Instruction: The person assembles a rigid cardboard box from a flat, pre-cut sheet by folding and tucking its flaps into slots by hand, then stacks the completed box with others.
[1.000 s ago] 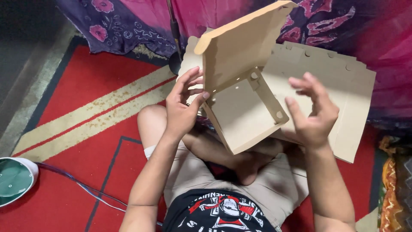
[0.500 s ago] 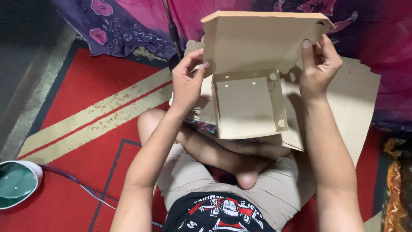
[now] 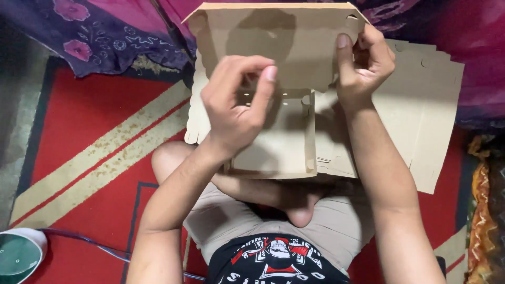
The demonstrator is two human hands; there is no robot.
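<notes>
Left hand shifted over cardboard box, right hand gripping lid

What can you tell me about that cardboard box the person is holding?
The cardboard box is plain brown card, half folded, with its lid flap raised toward the camera. Its shallow square tray has low side walls and small round holes along the back wall and corners. It is held up above the crossed legs. The right hand pinches the lid's right corner; the left hand covers the tray's left side. Flat card sheets lie behind.
</notes>
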